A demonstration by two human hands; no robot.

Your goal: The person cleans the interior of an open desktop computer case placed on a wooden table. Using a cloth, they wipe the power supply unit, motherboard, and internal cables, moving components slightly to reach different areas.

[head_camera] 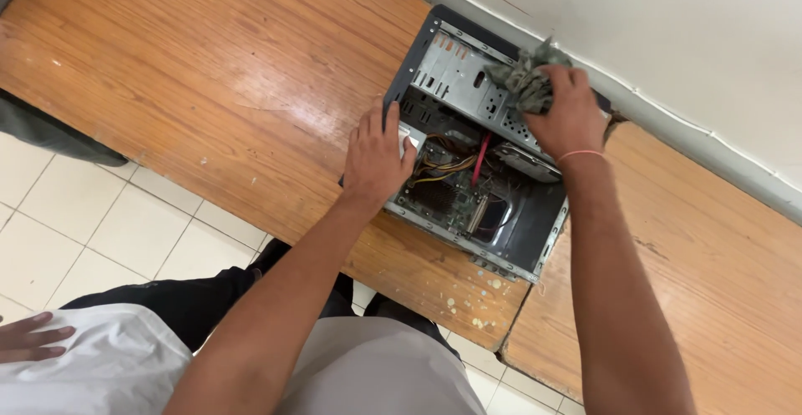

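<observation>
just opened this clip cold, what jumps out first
An open computer case lies on its side on a worn wooden table by the wall, its cables and circuit board exposed. The right hand presses a grey rag onto the metal drive bay at the top. The left hand rests on the case's left edge.

The counter (209, 89) is a wood-grain surface, worn and glossy, set against a white wall. A seam near its front edge divides it into two sections, and pale paint specks mark the edge beside that seam. One item lies directly on it: an open computer case (480, 144), resting on its side next to the wall with its interior facing up.
</observation>
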